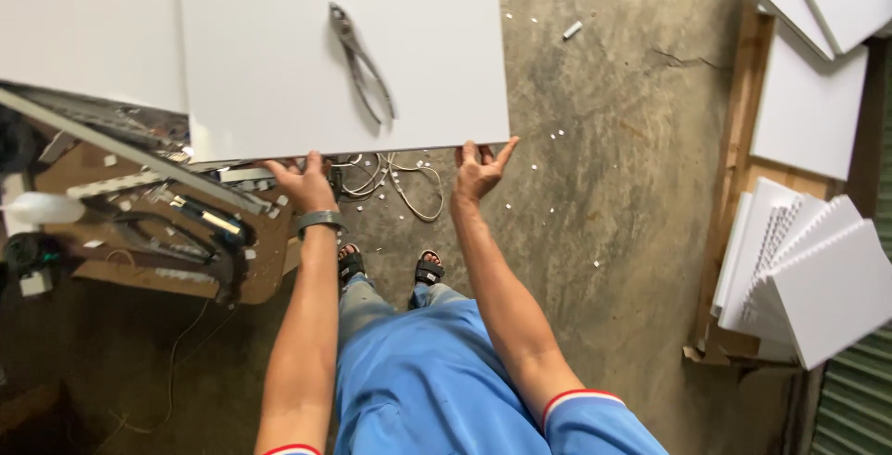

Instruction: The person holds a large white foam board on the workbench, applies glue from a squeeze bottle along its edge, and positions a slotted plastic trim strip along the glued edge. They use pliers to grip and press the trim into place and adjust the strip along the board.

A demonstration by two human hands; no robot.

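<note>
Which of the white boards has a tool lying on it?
The large white board gripped by both hands, carrying metal pliers; the stacked boards at right carry nothing.

Workshop: concrete floor (613,139), pliers (362,65), stacked white panels (808,278).

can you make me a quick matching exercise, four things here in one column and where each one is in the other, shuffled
Things:
1. pliers
2. left hand
3. stacked white panels
4. tangled cables

Places:
A. leaning at the right edge of the view
B. on the floor below the board's near edge
C. lying on top of the white board
D. gripping the board's near edge, a wristband behind it

Pairs: 1-C, 2-D, 3-A, 4-B
</note>
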